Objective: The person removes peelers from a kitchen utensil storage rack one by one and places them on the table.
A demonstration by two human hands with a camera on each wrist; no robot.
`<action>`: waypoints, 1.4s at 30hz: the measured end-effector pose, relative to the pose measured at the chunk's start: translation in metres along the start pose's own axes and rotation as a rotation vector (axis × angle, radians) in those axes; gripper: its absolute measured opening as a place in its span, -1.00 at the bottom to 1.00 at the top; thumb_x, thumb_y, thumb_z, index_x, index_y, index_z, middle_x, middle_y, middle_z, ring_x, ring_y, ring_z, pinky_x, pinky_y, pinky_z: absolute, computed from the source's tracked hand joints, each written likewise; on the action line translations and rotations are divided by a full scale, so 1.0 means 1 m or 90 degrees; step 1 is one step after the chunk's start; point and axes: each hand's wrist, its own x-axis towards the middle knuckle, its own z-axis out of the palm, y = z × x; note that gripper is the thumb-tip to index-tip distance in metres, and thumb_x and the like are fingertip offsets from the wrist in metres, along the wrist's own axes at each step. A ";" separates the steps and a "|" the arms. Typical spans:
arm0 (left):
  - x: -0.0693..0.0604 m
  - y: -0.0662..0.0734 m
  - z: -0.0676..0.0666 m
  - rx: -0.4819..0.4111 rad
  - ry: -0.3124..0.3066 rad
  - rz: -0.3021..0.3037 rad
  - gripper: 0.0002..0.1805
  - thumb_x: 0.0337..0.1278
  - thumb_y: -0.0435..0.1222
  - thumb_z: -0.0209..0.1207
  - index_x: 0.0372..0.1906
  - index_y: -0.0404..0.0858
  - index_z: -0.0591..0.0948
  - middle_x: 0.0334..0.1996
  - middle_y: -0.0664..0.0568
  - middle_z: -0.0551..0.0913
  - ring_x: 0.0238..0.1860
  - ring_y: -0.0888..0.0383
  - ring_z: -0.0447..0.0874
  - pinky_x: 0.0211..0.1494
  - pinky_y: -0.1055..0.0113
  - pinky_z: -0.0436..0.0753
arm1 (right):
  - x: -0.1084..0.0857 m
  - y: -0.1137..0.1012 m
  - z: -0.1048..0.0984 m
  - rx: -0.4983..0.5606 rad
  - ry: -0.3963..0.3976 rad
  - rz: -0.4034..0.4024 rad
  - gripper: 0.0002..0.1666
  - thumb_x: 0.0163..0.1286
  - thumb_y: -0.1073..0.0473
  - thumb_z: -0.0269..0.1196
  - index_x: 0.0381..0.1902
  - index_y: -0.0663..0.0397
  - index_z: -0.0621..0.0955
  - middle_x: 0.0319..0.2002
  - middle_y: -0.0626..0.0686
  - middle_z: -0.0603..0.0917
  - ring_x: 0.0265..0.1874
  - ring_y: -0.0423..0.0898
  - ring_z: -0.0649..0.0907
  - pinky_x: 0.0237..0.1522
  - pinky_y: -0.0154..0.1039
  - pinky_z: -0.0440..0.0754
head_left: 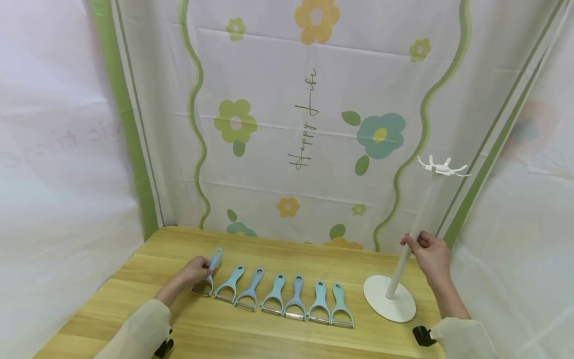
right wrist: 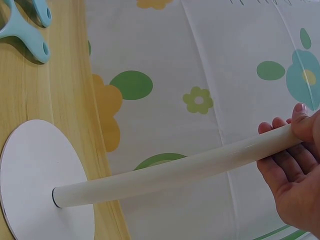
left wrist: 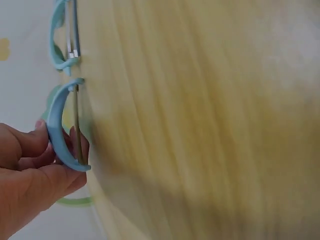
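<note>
At the left end of a row of peelers, my left hand [head_left: 195, 270] pinches a blue peeler [head_left: 216, 259] by its handle. The left wrist view shows that peeler's curved frame [left wrist: 58, 122] and blade between thumb and fingers. Several more light blue and mint peelers [head_left: 279, 289] lie side by side on the table, handles pointing away. On the right, a white stand [head_left: 423, 207] with a round base [head_left: 390, 299] and a ring of hooks [head_left: 443, 168] on top stands upright. My right hand [head_left: 431, 254] grips its pole [right wrist: 175, 167] about midway up.
The wooden table [head_left: 260, 339] ends at the back against a white curtain [head_left: 269, 75] printed with flowers. More white cloth [head_left: 58, 149] hangs on the left and on the right. A black wrist strap piece [head_left: 423, 336] sits by the right sleeve.
</note>
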 end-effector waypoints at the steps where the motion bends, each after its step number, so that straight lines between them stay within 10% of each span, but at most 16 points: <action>1: 0.001 0.000 0.001 0.016 0.005 -0.003 -0.87 0.24 -0.53 0.08 -0.32 -0.58 0.59 -0.50 -0.05 0.51 -0.44 0.13 0.42 -0.37 0.35 0.49 | 0.000 0.000 0.000 -0.001 0.000 0.001 -0.51 0.49 0.06 0.20 0.10 0.44 0.59 -0.45 -0.43 0.70 -0.36 -0.58 0.63 -0.29 -0.65 0.58; 9: 0.003 0.003 0.006 0.163 0.045 0.021 -0.81 0.17 -0.47 0.21 -0.54 -0.43 0.63 -0.64 0.04 0.47 -0.54 0.18 0.37 -0.45 0.38 0.41 | -0.001 -0.003 -0.001 -0.005 0.000 0.007 -0.52 0.50 0.07 0.18 0.10 0.41 0.59 -0.44 -0.44 0.69 -0.35 -0.60 0.62 -0.29 -0.63 0.59; 26: 0.002 0.010 0.017 0.235 0.074 0.009 -0.91 0.09 -0.45 0.31 -0.42 -0.45 0.67 -0.50 -0.09 0.68 -0.46 0.09 0.58 -0.37 0.27 0.62 | -0.004 0.001 -0.003 0.000 0.002 -0.003 -0.50 0.50 0.05 0.19 0.12 0.42 0.58 -0.43 -0.47 0.69 -0.33 -0.62 0.62 -0.26 -0.67 0.57; 30: 0.004 0.009 0.014 0.219 0.072 0.008 -0.89 0.11 -0.44 0.30 -0.41 -0.46 0.67 -0.46 -0.11 0.68 -0.43 0.08 0.57 -0.35 0.26 0.61 | -0.002 0.000 -0.003 -0.046 -0.002 -0.033 -0.46 0.50 -0.02 0.18 0.14 0.37 0.59 -0.26 -0.12 0.81 -0.31 -0.67 0.59 -0.24 -0.73 0.51; 34: 0.007 0.007 0.008 0.195 0.075 -0.001 -0.83 0.18 -0.39 0.24 -0.29 -0.50 0.66 -0.36 -0.17 0.69 -0.35 0.03 0.60 -0.27 0.19 0.64 | -0.007 0.004 -0.005 -0.123 -0.016 -0.019 -0.36 0.52 -0.07 0.15 0.27 0.38 0.49 0.14 0.35 0.64 -0.09 -0.24 0.74 -0.24 -0.71 0.49; 38: 0.002 0.014 0.009 0.190 0.120 0.029 -0.71 0.27 -0.36 0.21 -0.08 -0.56 0.60 -0.19 -0.29 0.67 -0.16 -0.13 0.64 -0.06 0.00 0.66 | -0.022 0.009 -0.013 -0.143 0.015 0.071 -0.29 0.54 -0.10 0.08 0.44 0.26 0.31 0.34 0.39 0.45 0.30 0.35 0.47 0.20 -0.10 0.59; 42: -0.017 0.037 0.022 0.181 0.201 0.091 -0.65 0.27 -0.39 0.23 0.05 -0.54 0.55 -0.01 -0.39 0.61 0.05 -0.29 0.56 0.13 -0.16 0.58 | -0.041 0.013 -0.011 -0.122 0.086 0.105 -0.42 0.52 -0.02 0.13 0.37 0.15 0.42 0.27 0.32 0.54 0.16 0.19 0.62 0.17 -0.13 0.63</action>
